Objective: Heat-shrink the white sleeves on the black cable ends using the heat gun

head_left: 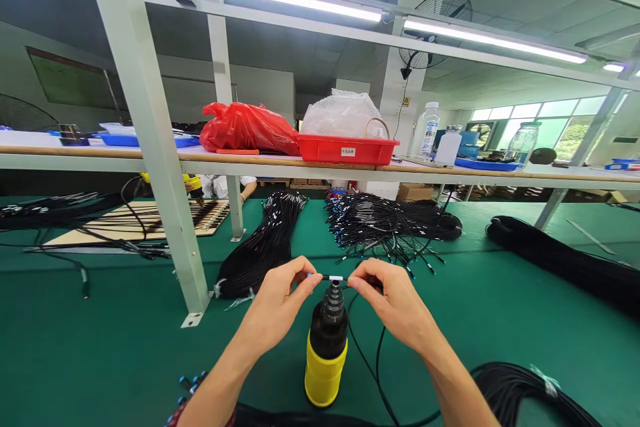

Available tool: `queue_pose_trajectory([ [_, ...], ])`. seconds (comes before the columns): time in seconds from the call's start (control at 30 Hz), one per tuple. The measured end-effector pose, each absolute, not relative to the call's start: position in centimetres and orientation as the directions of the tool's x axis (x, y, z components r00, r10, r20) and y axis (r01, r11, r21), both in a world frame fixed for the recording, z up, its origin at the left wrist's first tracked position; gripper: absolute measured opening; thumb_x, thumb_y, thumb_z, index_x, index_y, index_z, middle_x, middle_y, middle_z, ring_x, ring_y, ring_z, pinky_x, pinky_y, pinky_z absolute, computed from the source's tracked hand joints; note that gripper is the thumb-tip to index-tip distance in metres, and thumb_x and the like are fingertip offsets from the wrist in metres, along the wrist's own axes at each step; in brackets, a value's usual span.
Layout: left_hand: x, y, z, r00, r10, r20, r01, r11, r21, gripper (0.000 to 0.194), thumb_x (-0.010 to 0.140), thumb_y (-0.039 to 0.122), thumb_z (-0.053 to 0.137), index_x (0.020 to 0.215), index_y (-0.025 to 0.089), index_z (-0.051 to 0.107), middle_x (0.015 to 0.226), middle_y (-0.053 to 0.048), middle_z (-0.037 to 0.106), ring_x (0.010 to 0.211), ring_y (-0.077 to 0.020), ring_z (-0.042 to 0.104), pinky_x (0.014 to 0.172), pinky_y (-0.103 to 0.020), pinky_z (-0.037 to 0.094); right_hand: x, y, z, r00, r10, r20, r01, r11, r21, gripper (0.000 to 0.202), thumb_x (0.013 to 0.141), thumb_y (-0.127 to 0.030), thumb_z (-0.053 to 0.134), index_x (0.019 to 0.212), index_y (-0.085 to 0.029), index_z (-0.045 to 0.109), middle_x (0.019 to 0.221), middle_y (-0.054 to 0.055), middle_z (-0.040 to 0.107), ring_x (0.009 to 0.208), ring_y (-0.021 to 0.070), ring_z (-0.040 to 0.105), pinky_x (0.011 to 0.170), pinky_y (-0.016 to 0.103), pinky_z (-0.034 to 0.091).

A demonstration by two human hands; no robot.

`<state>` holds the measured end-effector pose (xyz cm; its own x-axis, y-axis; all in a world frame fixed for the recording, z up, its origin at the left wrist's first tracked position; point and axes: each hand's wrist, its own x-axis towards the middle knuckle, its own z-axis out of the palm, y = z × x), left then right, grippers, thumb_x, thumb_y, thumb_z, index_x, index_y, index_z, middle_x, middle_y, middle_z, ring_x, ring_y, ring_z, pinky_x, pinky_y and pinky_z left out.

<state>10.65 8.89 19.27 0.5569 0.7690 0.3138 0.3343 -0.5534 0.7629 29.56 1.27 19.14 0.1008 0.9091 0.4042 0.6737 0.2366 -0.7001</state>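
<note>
A thin black cable (326, 277) with a white sleeve (337, 278) is stretched level between my two hands. My left hand (287, 297) pinches its left end, where a bit of blue shows at the fingertips. Right of the sleeve, my right hand (387, 293) pinches the cable between thumb and forefinger. Just beneath the sleeve is the nozzle of a yellow and black heat gun (326, 363), which stands upright. I cannot tell whether the nozzle touches the cable. Loops of black cable run down from near my right hand.
Cable bundles (270, 233) (395, 220) lie behind my hands on the green table (270, 390). Further bundles lie right (570, 267) and front right (530, 387). A white post (173, 213) rises at left. The shelf above holds a red tray (345, 150). Someone's arm (249, 188) shows behind.
</note>
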Motion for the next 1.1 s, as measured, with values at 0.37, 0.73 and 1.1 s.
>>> queue_pose_trajectory([
  [0.37, 10.6, 8.8, 19.3, 0.569, 0.755, 0.326, 0.350, -0.581, 0.734, 0.043, 0.097, 0.048, 0.035, 0.065, 0.020, 0.045, 0.063, 0.004, 0.045, 0.062, -0.0142, 0.042, 0.060, -0.026, 0.031, 29.3, 0.9, 19.3, 0.090, 0.924, 0.372, 0.710, 0.203, -0.675, 0.033, 0.094, -0.031, 0.048, 0.068, -0.019, 0.063, 0.060, -0.004, 0.055, 0.056, 0.0116, 0.044, 0.053, 0.025, 0.030],
  [0.73, 10.5, 8.5, 19.4, 0.549, 0.738, 0.392, 0.292, -0.609, 0.738, 0.025, 0.096, 0.041, 0.042, 0.085, 0.022, 0.053, 0.079, 0.002, 0.052, 0.075, -0.0159, 0.046, 0.068, -0.026, 0.036, 29.4, 1.0, 19.0, 0.116, 0.914, 0.388, 0.620, 0.239, -0.748, 0.025, 0.091, -0.031, 0.054, 0.071, -0.019, 0.060, 0.066, -0.003, 0.056, 0.063, 0.0125, 0.047, 0.057, 0.023, 0.033],
  [1.1, 7.4, 9.9, 15.6, 0.383, 0.870, 0.310, 0.345, -0.447, 0.825, 0.032, 0.090, 0.054, 0.049, 0.084, 0.023, 0.055, 0.075, 0.002, 0.056, 0.077, -0.0170, 0.055, 0.072, -0.025, 0.043, 38.8, 1.9, 9.8, 0.701, 0.630, 0.334, 0.540, -0.164, -0.825, 0.050, 0.095, -0.048, 0.030, 0.109, -0.015, 0.065, 0.098, 0.010, 0.070, 0.075, 0.0205, 0.063, 0.062, 0.028, 0.045],
])
